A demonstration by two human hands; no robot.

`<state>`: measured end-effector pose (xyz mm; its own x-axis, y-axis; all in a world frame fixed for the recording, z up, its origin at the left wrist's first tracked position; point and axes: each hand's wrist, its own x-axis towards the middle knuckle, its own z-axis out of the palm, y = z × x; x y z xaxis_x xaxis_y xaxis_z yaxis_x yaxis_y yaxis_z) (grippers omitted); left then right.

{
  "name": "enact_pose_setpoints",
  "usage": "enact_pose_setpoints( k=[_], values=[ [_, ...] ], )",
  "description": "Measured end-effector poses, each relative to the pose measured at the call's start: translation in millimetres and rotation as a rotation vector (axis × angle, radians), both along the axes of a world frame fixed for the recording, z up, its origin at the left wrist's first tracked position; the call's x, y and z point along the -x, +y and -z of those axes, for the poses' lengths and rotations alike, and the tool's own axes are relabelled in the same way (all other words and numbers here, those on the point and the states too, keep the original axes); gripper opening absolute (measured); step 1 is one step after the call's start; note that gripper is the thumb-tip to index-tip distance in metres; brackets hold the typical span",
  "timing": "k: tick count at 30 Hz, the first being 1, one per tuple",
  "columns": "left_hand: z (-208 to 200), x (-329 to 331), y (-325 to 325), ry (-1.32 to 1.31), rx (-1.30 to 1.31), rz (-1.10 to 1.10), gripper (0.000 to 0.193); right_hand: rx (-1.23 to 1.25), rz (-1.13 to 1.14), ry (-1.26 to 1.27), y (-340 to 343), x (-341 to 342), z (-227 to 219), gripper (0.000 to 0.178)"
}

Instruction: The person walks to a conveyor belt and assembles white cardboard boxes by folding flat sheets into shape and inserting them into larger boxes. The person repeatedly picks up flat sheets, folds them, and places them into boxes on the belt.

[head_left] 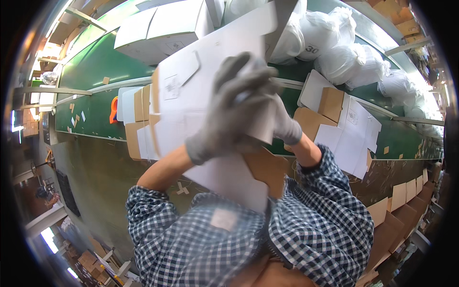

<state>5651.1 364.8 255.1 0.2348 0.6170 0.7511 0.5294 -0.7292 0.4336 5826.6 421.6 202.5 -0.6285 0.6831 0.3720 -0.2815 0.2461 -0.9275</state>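
A large white cardboard carton (186, 105), brown on its inner side, is partly folded in front of my chest. My left hand (239, 105), in a grey glove and blurred by motion, lies across its upper face with bent fingers closed around a folded part. My right hand (288, 125), in a similar glove, grips the carton's right side; its fingertips are hidden behind the white panel. A brown-sided flap (268, 170) hangs beneath my hands, close to my checked shirt.
A green worktable (86, 112) runs across ahead, carrying cardboard scraps and an orange object (114, 110). Opened white cartons (351, 129) lie at the right. White boxes (162, 29) and filled white plastic bags (342, 55) stand farther back. Brown cartons (404, 215) line the lower right.
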Motion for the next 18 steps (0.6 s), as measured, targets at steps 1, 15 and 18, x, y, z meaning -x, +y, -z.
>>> enact_pose_setpoints(
  k=[1,15,18],
  values=[
    [-15,-18,2,-0.035,-0.126,0.038,0.065,-0.073,0.041,0.097,4,15,-18,0.116],
    [-102,-1,19,-0.182,0.631,0.763,0.088,-0.465,1.03,-0.3,-70,-194,-59,0.067],
    [-94,-29,21,0.002,0.422,1.14,0.108,-0.308,1.134,-0.516,-111,-246,-34,0.058]
  ],
)
